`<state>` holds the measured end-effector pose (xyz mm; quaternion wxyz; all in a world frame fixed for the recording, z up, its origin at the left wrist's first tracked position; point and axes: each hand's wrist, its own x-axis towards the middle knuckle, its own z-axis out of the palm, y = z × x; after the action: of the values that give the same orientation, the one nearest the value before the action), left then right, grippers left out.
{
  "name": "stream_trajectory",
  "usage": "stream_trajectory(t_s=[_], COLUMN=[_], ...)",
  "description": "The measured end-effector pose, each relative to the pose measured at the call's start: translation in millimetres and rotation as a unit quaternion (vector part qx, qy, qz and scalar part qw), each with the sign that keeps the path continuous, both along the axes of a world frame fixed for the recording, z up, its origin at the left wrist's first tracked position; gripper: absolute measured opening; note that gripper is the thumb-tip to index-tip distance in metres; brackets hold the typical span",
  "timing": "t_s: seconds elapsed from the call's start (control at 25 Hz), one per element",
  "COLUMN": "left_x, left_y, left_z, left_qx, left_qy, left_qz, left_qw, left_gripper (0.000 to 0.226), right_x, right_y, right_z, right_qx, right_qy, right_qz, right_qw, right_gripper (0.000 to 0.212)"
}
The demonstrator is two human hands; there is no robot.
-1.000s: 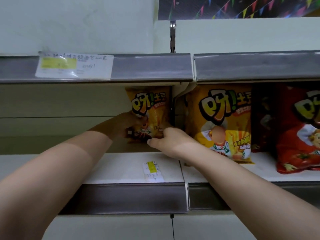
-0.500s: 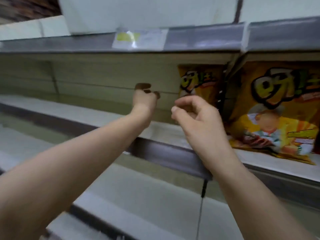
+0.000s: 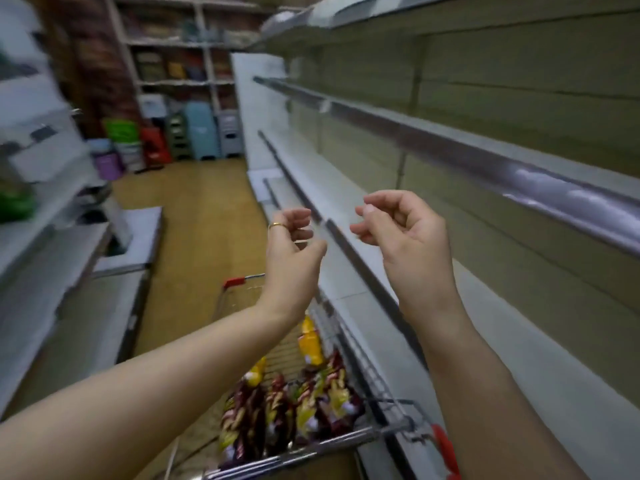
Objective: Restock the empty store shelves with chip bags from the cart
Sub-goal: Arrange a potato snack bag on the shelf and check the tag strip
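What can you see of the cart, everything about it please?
The cart is a wire-mesh metal trolley with red plastic pieces on its near corner and far bar. It stands in the aisle close beside the lowest shelf; whether they touch is unclear. Chip bags, mostly dark red and yellow, stand packed inside. The left hand and right hand are above it, not touching. Its wheels are out of view.

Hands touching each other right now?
Apart. Head view: the shelf shows through a clear gap between the left hand and the right hand; neither holds anything.
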<state>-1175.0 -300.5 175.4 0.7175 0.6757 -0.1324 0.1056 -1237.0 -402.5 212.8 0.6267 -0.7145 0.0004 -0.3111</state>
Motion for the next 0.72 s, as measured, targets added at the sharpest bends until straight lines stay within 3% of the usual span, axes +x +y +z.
stream_trajectory(t_s=[0.16, 0.36, 0.56, 0.72], left_x=[37.9, 98.9, 134.8, 158.1], left_y=[73.2, 134.1, 142.9, 129.5], left_z=[-41.6, -125.0, -210.5, -270.9], left_qx=[0.025, 0.089, 0.064, 0.021], left_qy=[0.060, 0.252, 0.393, 0.462], left_qz=[0.080, 0.043, 0.046, 0.083], left_qw=[0.995, 0.963, 0.916, 0.883], left_gripper=[0.035, 0.019, 0.014, 0.014], right_x=[66.2, 146.9, 207.9, 244.9], right_y=[59.5, 104.5, 95.3, 89.8], right_z=[-35.2, -120.0, -235.3, -334.6], right_qx=[0.008, -0.015, -0.106, -0.133], right_qy=[0.056, 0.198, 0.364, 0.462], right_qz=[0.078, 0.119, 0.126, 0.140], right_qw=[0.995, 0.973, 0.917, 0.866], right_gripper=[0.017, 0.013, 0.009, 0.022])
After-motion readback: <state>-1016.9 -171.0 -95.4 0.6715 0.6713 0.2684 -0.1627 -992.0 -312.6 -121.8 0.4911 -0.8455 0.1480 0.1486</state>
